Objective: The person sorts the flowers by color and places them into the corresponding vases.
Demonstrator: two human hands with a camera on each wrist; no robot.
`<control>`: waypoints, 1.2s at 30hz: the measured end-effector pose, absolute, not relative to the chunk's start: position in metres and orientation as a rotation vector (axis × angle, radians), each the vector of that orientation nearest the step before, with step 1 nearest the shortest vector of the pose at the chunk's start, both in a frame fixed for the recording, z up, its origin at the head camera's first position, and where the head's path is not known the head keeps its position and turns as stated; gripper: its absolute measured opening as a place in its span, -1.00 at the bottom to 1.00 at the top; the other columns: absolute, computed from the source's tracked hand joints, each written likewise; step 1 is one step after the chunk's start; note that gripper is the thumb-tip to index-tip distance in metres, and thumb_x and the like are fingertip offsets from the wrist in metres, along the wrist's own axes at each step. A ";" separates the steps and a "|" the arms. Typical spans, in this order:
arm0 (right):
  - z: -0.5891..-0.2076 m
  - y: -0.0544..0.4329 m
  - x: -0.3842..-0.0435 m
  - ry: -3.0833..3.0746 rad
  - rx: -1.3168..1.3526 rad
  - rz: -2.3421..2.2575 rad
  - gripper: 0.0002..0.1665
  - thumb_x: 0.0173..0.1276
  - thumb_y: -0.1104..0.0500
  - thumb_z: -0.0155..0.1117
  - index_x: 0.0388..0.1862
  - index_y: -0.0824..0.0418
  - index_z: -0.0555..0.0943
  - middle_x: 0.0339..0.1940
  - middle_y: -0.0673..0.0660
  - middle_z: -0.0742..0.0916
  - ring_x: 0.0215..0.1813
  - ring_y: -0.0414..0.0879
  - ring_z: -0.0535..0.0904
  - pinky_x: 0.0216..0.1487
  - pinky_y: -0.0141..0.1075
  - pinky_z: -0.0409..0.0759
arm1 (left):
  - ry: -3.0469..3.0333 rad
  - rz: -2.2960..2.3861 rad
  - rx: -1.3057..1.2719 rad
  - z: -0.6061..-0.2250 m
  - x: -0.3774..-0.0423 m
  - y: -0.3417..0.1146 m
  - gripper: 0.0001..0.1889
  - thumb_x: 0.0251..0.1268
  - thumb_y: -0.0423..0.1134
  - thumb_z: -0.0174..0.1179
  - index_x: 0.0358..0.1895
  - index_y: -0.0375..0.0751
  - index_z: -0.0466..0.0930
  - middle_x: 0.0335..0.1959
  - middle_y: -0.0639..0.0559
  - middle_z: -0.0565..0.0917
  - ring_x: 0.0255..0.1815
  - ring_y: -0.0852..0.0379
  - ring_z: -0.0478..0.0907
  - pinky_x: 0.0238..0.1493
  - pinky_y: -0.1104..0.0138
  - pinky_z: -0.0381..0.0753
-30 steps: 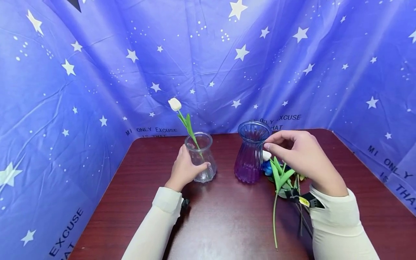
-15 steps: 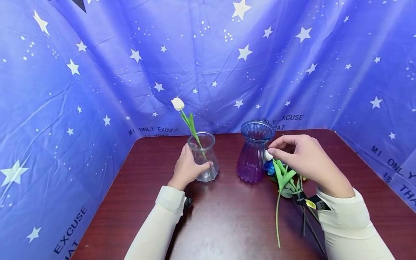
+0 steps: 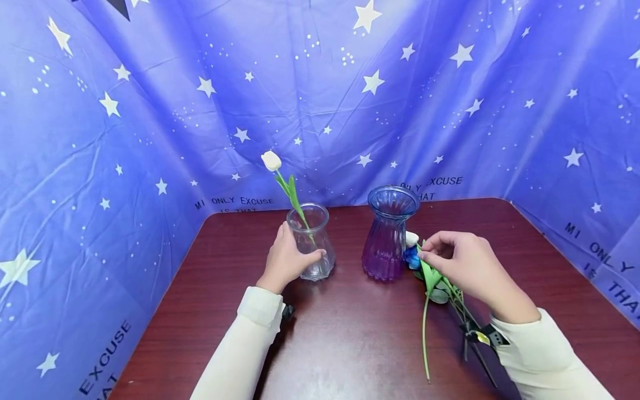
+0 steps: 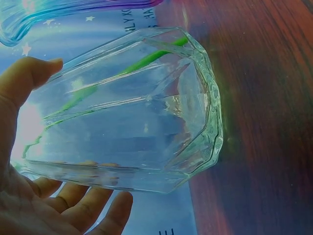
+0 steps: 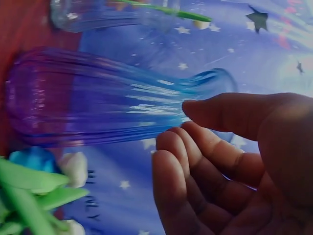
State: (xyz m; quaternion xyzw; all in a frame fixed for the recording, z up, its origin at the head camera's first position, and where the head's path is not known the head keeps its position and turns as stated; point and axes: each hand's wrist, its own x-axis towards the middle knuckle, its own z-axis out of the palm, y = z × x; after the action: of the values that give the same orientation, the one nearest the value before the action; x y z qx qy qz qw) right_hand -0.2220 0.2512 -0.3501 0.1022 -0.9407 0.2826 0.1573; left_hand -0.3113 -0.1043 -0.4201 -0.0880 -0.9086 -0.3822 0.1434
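Observation:
My left hand grips a clear glass vase from its left side, thumb across the front, the other fingers behind. One white tulip leans left out of this vase, its green stem showing through the glass. To the right stands a fluted glass vase, blue above and purple below. My right hand hovers beside it over the loose flowers, fingers loosely curled; in the right wrist view nothing shows between its thumb and fingertips. A second white tulip lies under those fingertips.
A blue flower and several stems lie bunched on the dark red table, partly hidden by my right hand. A blue curtain with white stars closes off the back and both sides.
My right hand has moved down and toward me, from beside the blue and purple vase's rim to the tulip leaves. The left hand keeps its hold on the clear vase.

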 end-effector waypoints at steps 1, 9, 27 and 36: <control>-0.354 0.252 -0.221 -2.687 0.278 0.812 -0.89 0.31 0.01 0.51 -0.37 -0.11 0.71 -0.53 -0.16 0.73 -0.48 -0.29 0.57 -0.40 -0.35 0.46 | -2.619 -1.103 -0.252 -0.420 -0.311 -0.104 0.09 -0.10 0.18 0.58 0.50 -0.15 0.22 0.27 -0.08 0.46 0.09 -0.21 0.62 0.09 -0.11 0.63; -0.377 0.258 -0.220 -2.607 0.221 0.830 -0.84 0.28 -0.02 0.54 -0.42 -0.13 0.68 -0.55 -0.15 0.69 -0.51 -0.30 0.53 -0.43 -0.36 0.41 | -2.631 -1.100 -0.241 -0.421 -0.313 -0.104 0.07 -0.10 0.19 0.58 0.48 -0.12 0.22 0.25 -0.06 0.46 0.09 -0.20 0.62 0.07 -0.09 0.64; -0.402 0.274 -0.229 -2.712 0.042 0.896 -0.71 0.27 -0.13 0.52 -0.43 0.01 0.68 -0.55 -0.04 0.70 -0.50 -0.21 0.49 -0.45 -0.30 0.39 | -2.633 -1.104 -0.242 -0.420 -0.315 -0.106 0.08 -0.11 0.20 0.57 0.48 -0.09 0.20 0.25 -0.07 0.46 0.08 -0.20 0.62 0.07 -0.09 0.64; -0.413 0.279 -0.234 -2.816 0.046 0.868 -0.61 0.29 -0.17 0.49 -0.47 0.06 0.61 -0.59 -0.05 0.61 -0.50 -0.16 0.44 -0.46 -0.28 0.37 | -2.651 -1.100 -0.240 -0.419 -0.316 -0.107 0.06 -0.10 0.21 0.57 0.46 -0.08 0.20 0.23 -0.07 0.45 0.09 -0.21 0.62 0.07 -0.09 0.64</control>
State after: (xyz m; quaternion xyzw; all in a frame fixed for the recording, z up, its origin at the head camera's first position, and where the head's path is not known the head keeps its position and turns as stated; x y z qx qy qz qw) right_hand -0.2343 0.2791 -0.4126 0.0155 -0.9510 0.2932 0.0970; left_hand -0.3158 -0.1067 -0.4189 -0.0826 -0.9125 -0.3788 0.1305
